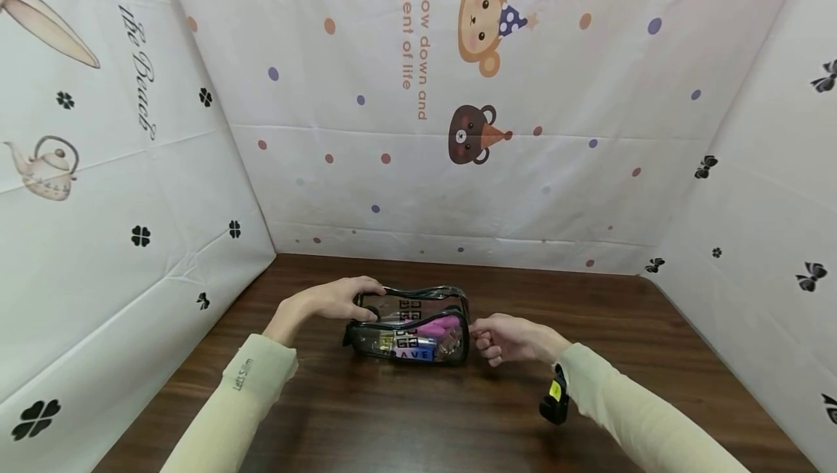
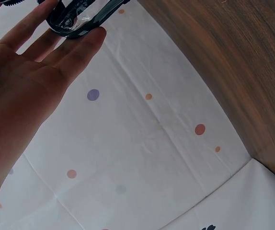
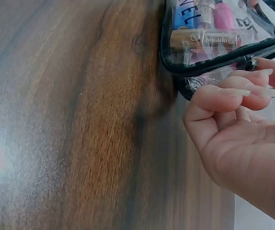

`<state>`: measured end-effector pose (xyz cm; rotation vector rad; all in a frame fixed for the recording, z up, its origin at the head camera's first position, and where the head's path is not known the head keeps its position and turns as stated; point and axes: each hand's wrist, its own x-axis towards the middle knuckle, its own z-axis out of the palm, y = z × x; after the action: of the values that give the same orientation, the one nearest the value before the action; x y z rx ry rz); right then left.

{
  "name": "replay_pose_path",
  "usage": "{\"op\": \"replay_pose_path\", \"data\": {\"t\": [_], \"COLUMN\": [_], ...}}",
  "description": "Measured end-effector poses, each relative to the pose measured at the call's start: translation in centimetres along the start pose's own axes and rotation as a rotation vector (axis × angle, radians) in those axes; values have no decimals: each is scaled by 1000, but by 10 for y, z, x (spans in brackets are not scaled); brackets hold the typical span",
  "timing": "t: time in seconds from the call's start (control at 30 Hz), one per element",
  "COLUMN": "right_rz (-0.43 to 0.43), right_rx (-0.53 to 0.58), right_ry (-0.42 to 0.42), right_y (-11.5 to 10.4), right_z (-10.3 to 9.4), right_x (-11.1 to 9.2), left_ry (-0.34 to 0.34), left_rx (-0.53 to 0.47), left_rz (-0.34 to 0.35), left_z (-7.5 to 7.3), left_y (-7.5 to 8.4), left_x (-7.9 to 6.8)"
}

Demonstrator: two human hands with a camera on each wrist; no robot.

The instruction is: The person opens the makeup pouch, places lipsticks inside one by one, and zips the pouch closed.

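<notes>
A clear toiletry bag (image 1: 408, 338) with black trim and black lettering stands on the brown table, small bottles and tubes showing through its wall. Inside are a pink item (image 1: 439, 325), a blue one (image 1: 423, 348) and a brown tube (image 3: 202, 39) marked "avocado". At the bag's left end my left hand (image 1: 343, 298) grips the top rim, thumb toward the front; in the left wrist view its fingers (image 2: 82, 52) touch the black edge. My right hand (image 1: 513, 338) pinches the zipper pull (image 3: 253, 62) at the right corner, its other fingers curled.
The wood-grain table (image 1: 392, 415) is walled by white printed cloth at the back (image 1: 523, 204), the left (image 1: 131, 298) and the right (image 1: 752, 298). A black device (image 1: 554, 397) with a yellow label is worn on the right wrist.
</notes>
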<state>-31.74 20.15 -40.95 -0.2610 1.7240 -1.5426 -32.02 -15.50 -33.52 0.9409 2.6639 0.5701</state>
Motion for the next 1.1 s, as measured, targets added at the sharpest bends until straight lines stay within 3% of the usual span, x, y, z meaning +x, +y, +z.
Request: {"op": "replay_pose_path", "data": {"t": [0.43, 0.8, 1.1], "right_rz": [-126, -211, -223], "right_rx": [-139, -364, -377], "right_ry": [127, 224, 277], "right_y": [-4, -22, -25], "right_z": [4, 17, 18], "right_x": [-5, -9, -10], "left_ry": [16, 32, 61], "left_rx": [8, 57, 39], "left_rz": [24, 163, 163], "left_z": [3, 19, 25], "left_y": [5, 33, 37], "left_x": [0, 18, 22]}}
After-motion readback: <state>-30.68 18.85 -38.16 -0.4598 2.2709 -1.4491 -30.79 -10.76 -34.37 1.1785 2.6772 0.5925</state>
